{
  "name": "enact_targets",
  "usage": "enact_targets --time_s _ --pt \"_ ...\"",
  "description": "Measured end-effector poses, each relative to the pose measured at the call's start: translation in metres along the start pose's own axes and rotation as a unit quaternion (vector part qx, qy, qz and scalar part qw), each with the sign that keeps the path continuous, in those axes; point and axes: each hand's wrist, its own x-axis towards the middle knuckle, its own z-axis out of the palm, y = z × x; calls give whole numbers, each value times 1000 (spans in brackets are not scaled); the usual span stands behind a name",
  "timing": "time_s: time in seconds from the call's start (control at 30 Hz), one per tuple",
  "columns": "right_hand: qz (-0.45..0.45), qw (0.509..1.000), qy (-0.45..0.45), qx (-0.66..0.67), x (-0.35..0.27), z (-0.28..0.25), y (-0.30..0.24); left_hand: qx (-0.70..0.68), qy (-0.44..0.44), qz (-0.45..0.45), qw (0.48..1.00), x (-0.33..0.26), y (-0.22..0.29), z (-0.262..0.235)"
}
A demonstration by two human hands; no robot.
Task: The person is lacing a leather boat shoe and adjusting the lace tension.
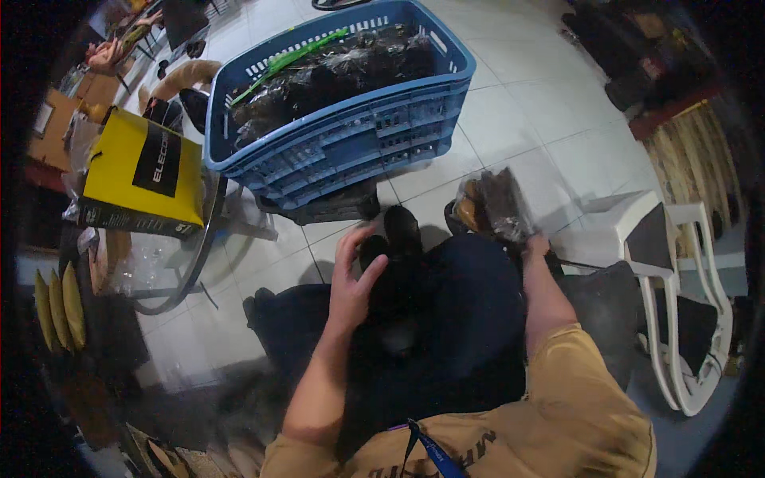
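Clear plastic wraps the dark package (506, 203) over the floor (522, 119), its edge seemingly pinched by the right hand (536, 245); the left hand (351, 275) is empty, fingers apart. Similar packages (343, 78) already fill the blue crate (422, 115); this one is outside.

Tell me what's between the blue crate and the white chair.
The head view shows a plastic-wrapped package in the right hand, and tiled floor.

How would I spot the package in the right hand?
Find the big blue crate. Below and right of it in view, the right hand holds a plastic-wrapped brownish package. Unlike the dark packages inside the crate, it is in hand.
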Motion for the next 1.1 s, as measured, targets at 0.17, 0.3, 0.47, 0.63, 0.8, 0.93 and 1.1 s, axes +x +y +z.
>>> enact_targets --time_s 0.17,0.3,0.47,0.63,0.8,0.93,1.1 --pt "-110 970 -3 -217 -22 47 33 59 11 6 998 -8 -3 -14" --pt "-73 989 50 -121 -32 33 28 68 4 18 998 -6 0 -5" --pt "-16 993 120 -5 -29 29 34 78 11 24 997 -9 1 -4" --pt "-28 997 17 70 2 17 -11 72 -7 29 997 -5 7 5" --pt "-209 960 -161 95 -204 16 -260 90 14 35 995 -12 -9 -3" --pt "-481 843 -205 121 -296 31 -403 112 7 40 993 -11 -17 -1" --pt "-714 682 -151 40 -401 115 -464 124 29 34 991 -11 -25 -1"
